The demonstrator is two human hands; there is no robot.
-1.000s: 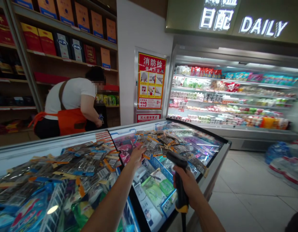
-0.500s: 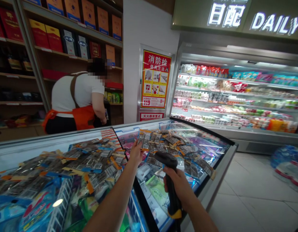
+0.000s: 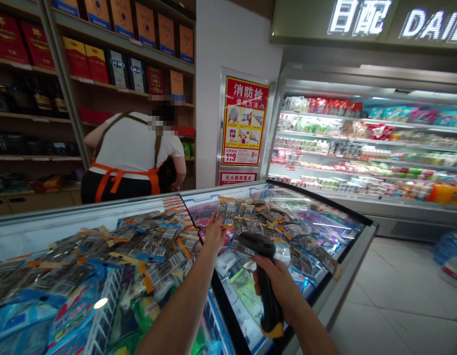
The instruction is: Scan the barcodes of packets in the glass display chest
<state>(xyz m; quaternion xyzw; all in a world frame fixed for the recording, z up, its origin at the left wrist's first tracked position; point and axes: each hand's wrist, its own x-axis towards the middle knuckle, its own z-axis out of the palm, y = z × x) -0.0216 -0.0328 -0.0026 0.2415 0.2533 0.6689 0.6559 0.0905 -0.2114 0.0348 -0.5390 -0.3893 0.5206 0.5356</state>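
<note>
My left hand (image 3: 214,232) pinches a small flat snack packet (image 3: 226,211) with orange and blue edges, held above the glass top of a freezer. In my right hand (image 3: 278,286) is a black and yellow barcode scanner (image 3: 266,281), gripped round its handle with the head pointing left toward the packet. Beyond the scanner lies a pile of similar packets (image 3: 276,217) on the glass. A second, larger heap of packets (image 3: 139,241) is spread over the glass left of my left arm.
The chest freezer (image 3: 356,261) has a dark divider and bagged goods under its glass. Behind it, a person (image 3: 134,143) in an orange-tied apron bends at shelves of boxes (image 3: 97,64). A lit dairy cooler (image 3: 361,143) stands back right; wrapped bottles (image 3: 452,256) sit on the floor.
The view has turned slightly left, shifting everything right in the picture. The person behind the freezer has turned their back and bent lower. Both hands keep their holds.
</note>
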